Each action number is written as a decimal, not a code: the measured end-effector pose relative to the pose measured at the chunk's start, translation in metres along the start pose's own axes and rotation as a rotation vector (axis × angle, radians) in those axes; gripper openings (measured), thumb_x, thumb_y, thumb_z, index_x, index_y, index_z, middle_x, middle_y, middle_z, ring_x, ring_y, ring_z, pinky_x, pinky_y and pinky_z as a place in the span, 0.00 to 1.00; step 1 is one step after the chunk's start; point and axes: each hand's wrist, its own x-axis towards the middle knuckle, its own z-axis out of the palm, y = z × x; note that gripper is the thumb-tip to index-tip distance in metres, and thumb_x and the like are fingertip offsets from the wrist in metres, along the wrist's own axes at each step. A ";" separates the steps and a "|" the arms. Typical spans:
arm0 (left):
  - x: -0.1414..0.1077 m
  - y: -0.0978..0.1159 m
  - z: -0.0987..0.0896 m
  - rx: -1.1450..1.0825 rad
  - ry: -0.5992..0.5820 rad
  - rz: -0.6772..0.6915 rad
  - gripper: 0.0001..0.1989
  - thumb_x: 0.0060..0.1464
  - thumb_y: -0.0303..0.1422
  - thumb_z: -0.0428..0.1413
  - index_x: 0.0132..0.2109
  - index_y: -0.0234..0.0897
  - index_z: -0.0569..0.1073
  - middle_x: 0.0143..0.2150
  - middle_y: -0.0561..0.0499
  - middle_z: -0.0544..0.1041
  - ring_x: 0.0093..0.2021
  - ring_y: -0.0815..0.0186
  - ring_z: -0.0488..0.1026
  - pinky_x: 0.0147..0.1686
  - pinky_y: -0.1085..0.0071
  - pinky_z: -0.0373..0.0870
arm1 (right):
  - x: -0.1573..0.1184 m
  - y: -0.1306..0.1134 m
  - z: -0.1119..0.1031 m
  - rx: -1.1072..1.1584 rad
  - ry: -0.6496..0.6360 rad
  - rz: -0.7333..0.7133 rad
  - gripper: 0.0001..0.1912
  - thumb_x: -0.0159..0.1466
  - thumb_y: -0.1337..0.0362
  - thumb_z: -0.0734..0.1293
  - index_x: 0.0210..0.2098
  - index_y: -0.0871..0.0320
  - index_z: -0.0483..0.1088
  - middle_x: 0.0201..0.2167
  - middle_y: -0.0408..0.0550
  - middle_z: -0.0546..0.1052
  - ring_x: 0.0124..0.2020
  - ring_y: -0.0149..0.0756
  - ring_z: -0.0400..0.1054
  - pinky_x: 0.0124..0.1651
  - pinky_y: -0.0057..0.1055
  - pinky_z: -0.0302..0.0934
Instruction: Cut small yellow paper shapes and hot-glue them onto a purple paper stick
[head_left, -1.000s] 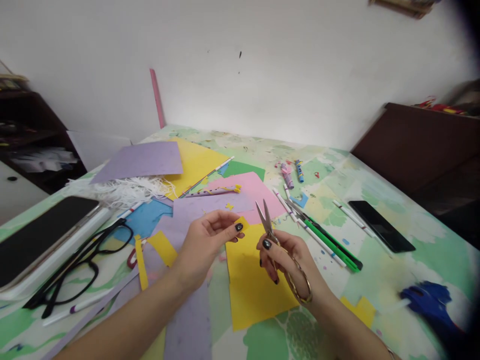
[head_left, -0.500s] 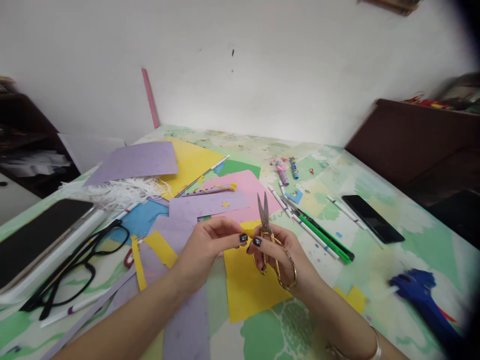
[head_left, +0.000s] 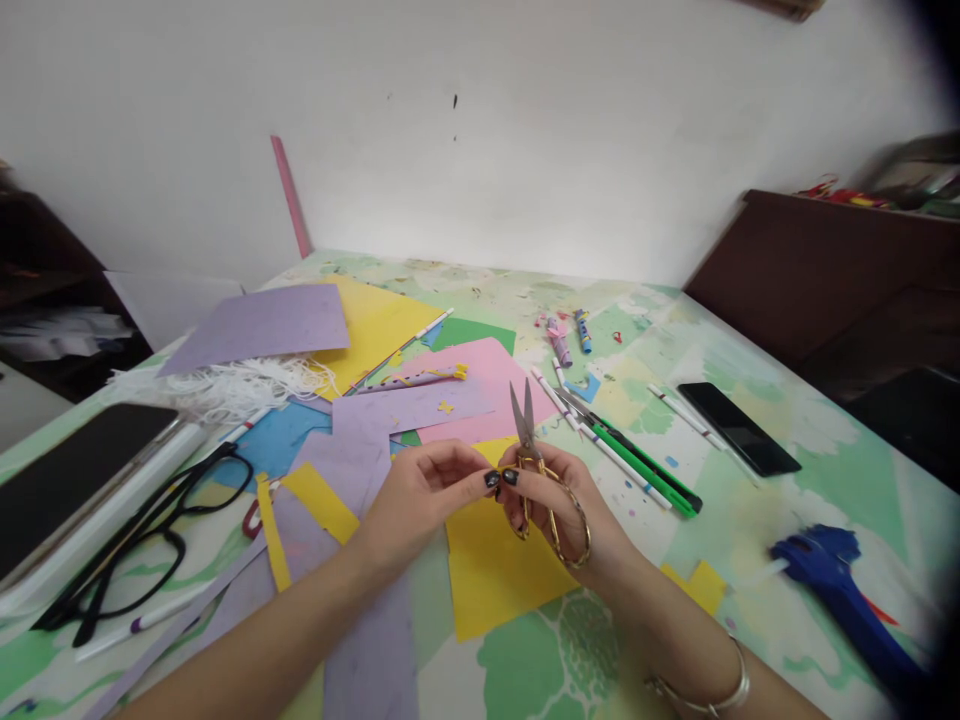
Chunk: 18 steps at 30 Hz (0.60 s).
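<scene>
My left hand (head_left: 431, 490) and my right hand (head_left: 559, 500) meet at the fingertips, pinching a small yellow paper piece (head_left: 504, 469) mostly hidden by the fingers. Gold-handled scissors (head_left: 525, 425) also rest in my right hand, blades slightly apart and pointing up. Beneath the hands lies a yellow sheet (head_left: 499, 585). Just beyond them are a pink sheet (head_left: 510, 385), a lilac strip (head_left: 405, 408) with a small yellow cutout (head_left: 445, 407) on it, and a rolled lilac tube with yellow trim (head_left: 420, 379).
Glasses (head_left: 161, 540) and a tablet-like device (head_left: 82, 480) lie left, near white string (head_left: 232, 388). On the right are a green cutter (head_left: 645, 465), white sticks (head_left: 622, 463), a black phone (head_left: 739, 428) and a blue glue gun (head_left: 832, 580). Two small decorated rolls (head_left: 559, 341) stand farther back.
The fingertips have drawn closer together, and less of the yellow piece shows between them. The whole view has shifted slightly, moving the table items a little left.
</scene>
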 end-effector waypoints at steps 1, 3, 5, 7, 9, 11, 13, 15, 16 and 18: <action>0.000 0.000 0.000 0.009 0.005 0.001 0.06 0.49 0.34 0.63 0.30 0.35 0.77 0.27 0.52 0.78 0.31 0.68 0.73 0.35 0.73 0.68 | 0.000 0.000 0.000 0.000 0.003 -0.002 0.11 0.54 0.62 0.72 0.31 0.59 0.67 0.21 0.39 0.71 0.19 0.25 0.62 0.23 0.23 0.57; 0.000 0.001 0.001 0.027 -0.011 -0.010 0.06 0.50 0.34 0.61 0.29 0.35 0.77 0.26 0.51 0.78 0.30 0.69 0.73 0.34 0.73 0.68 | 0.000 0.000 0.000 -0.009 0.032 -0.009 0.12 0.54 0.62 0.72 0.32 0.59 0.66 0.20 0.39 0.71 0.19 0.25 0.61 0.23 0.23 0.56; -0.001 0.002 0.001 0.034 -0.042 -0.027 0.06 0.50 0.32 0.60 0.29 0.35 0.77 0.26 0.50 0.78 0.29 0.69 0.73 0.33 0.73 0.68 | 0.000 -0.001 0.001 -0.032 0.063 -0.025 0.12 0.53 0.62 0.72 0.31 0.58 0.66 0.18 0.37 0.68 0.18 0.25 0.61 0.23 0.23 0.55; -0.001 0.003 0.002 0.025 -0.066 -0.049 0.05 0.50 0.31 0.60 0.28 0.35 0.77 0.25 0.50 0.78 0.28 0.68 0.74 0.34 0.72 0.68 | 0.000 -0.003 0.001 -0.054 0.066 -0.032 0.11 0.52 0.62 0.72 0.30 0.59 0.66 0.16 0.36 0.67 0.17 0.24 0.59 0.22 0.23 0.54; -0.001 0.003 0.002 0.023 -0.058 -0.070 0.04 0.48 0.30 0.61 0.28 0.35 0.76 0.25 0.50 0.78 0.28 0.67 0.74 0.34 0.72 0.69 | -0.001 -0.005 0.003 -0.081 0.051 -0.021 0.10 0.52 0.62 0.71 0.29 0.59 0.66 0.16 0.37 0.68 0.16 0.23 0.58 0.21 0.22 0.51; -0.001 0.002 0.003 0.042 -0.025 -0.071 0.03 0.47 0.30 0.62 0.29 0.35 0.75 0.28 0.50 0.78 0.30 0.67 0.75 0.36 0.71 0.70 | -0.001 -0.006 0.004 -0.127 0.053 0.004 0.09 0.51 0.63 0.69 0.26 0.60 0.66 0.15 0.38 0.68 0.15 0.22 0.56 0.19 0.22 0.49; -0.002 0.001 0.003 0.056 0.017 -0.012 0.05 0.46 0.28 0.63 0.32 0.36 0.73 0.31 0.51 0.78 0.33 0.66 0.75 0.38 0.71 0.71 | 0.000 -0.008 0.005 -0.181 0.072 0.025 0.07 0.49 0.64 0.68 0.24 0.60 0.66 0.13 0.36 0.64 0.13 0.21 0.53 0.18 0.22 0.47; -0.004 0.000 0.004 0.081 0.045 0.098 0.08 0.47 0.27 0.62 0.32 0.38 0.70 0.33 0.52 0.77 0.37 0.66 0.76 0.40 0.70 0.71 | 0.000 -0.008 0.005 -0.219 0.094 0.033 0.06 0.49 0.65 0.68 0.24 0.59 0.66 0.12 0.34 0.61 0.13 0.21 0.51 0.18 0.22 0.46; -0.005 0.000 0.004 0.110 0.051 0.158 0.08 0.48 0.26 0.61 0.31 0.39 0.68 0.34 0.52 0.77 0.38 0.65 0.75 0.42 0.69 0.70 | 0.000 -0.008 0.005 -0.234 0.099 0.033 0.06 0.49 0.65 0.68 0.24 0.59 0.66 0.12 0.34 0.61 0.13 0.21 0.51 0.18 0.22 0.46; -0.006 0.001 0.005 0.230 0.058 0.261 0.09 0.50 0.25 0.60 0.28 0.38 0.67 0.34 0.50 0.77 0.40 0.64 0.75 0.43 0.69 0.70 | 0.000 -0.007 0.004 -0.249 0.106 0.025 0.06 0.50 0.64 0.67 0.25 0.59 0.66 0.12 0.34 0.61 0.13 0.21 0.52 0.18 0.22 0.46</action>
